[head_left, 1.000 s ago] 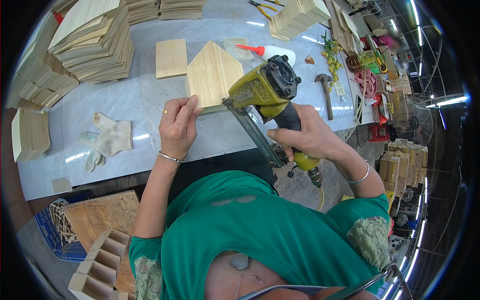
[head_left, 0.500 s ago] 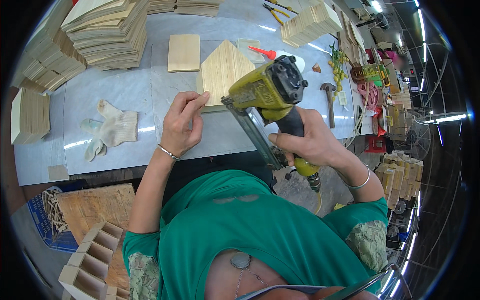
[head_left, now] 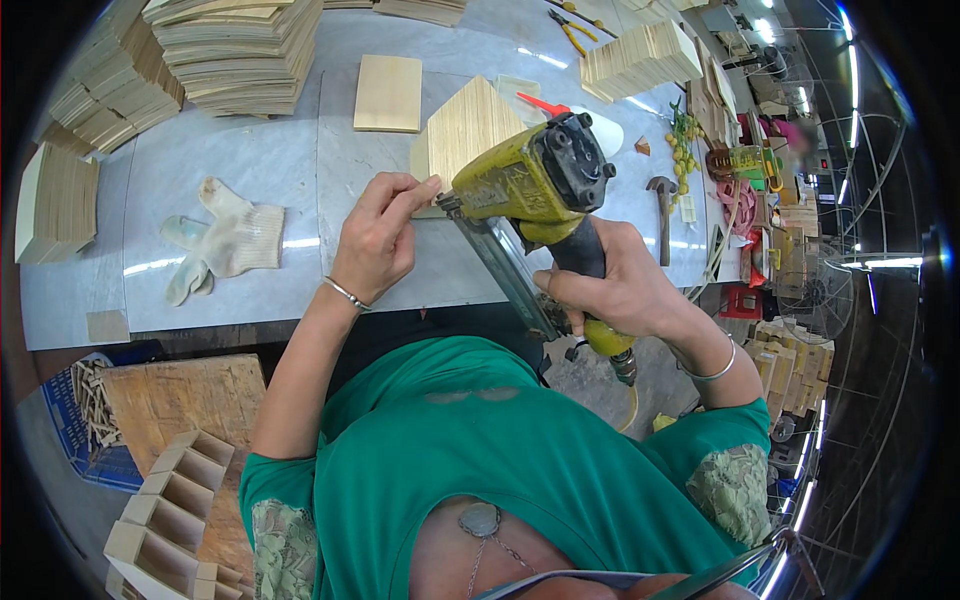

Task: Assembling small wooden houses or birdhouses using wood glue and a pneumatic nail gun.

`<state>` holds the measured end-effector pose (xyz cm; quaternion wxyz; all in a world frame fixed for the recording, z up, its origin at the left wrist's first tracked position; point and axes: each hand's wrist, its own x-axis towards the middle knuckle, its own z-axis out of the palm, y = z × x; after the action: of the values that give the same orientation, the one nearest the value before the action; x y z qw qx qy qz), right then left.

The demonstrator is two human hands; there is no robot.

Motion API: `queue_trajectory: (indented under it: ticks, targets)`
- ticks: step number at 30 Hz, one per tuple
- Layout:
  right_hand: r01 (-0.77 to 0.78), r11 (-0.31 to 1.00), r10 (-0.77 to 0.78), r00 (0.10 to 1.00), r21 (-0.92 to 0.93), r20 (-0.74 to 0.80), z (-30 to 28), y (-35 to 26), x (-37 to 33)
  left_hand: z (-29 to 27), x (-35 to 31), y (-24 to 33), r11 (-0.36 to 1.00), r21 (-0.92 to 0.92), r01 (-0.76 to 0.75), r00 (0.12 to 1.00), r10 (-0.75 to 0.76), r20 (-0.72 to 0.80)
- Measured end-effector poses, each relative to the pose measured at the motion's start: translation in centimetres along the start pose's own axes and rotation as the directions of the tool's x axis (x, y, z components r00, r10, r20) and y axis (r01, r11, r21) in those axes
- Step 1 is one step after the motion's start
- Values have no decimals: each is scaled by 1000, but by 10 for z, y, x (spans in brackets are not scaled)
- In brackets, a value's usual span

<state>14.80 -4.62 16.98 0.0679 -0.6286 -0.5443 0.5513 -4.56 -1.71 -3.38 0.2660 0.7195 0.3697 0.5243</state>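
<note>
My right hand [head_left: 615,285] grips the black handle of a yellow pneumatic nail gun [head_left: 510,185], an air hose fitting at its lower end. The gun's nose rests at or just above the near edge of a house-shaped wooden piece [head_left: 470,125] with a pointed top, which lies on the table; contact is hard to make out. At that piece's near left corner, my left hand [head_left: 380,235] pinches the edge with thumb and fingertips, right beside the nose. Part of the piece is hidden behind the gun. A flat wooden rectangle [head_left: 388,93] lies just beyond, to the left.
Stacks of wooden panels [head_left: 240,50] stand far left, another stack [head_left: 640,62] far right. White gloves [head_left: 225,240] lie left on the table [head_left: 300,290]. A red-tipped white bottle [head_left: 600,130], hammer [head_left: 661,215] and pliers [head_left: 572,35] lie right. Small wooden boxes [head_left: 165,510] stand lower left.
The view has shifted slightly, moving the table up and right in the picture. Against the wooden piece, the nail gun's nose has come left, closer to my left fingertips.
</note>
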Motion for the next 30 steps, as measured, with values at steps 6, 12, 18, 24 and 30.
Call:
queue_trajectory:
  ticks: [6, 12, 18, 24, 30]
  targets:
    - [-14, 996, 16, 999, -86, 28, -3, -10, 0, 1, 0, 0, 1000, -3, -22, 1000, 22, -12]
    - [31, 976, -25, 999, -216, 33, -8, -10, 3, 2, 2, 2, 1000, -10, -16, 1000, 16, -21]
    - [1, 990, -5, 1000, -142, -28, -17, -9, -7, 4, 4, 11, 974, -177, 145, 983, -162, -88]
    - [-64, 998, 60, 986, -23, -156, -24, 9, -7, 11, 25, -1, 880, -327, 344, 920, -386, -72]
    - [-88, 996, 86, 990, -18, -114, -35, 26, -5, 8, 52, -25, 710, -485, 511, 845, -518, 133]
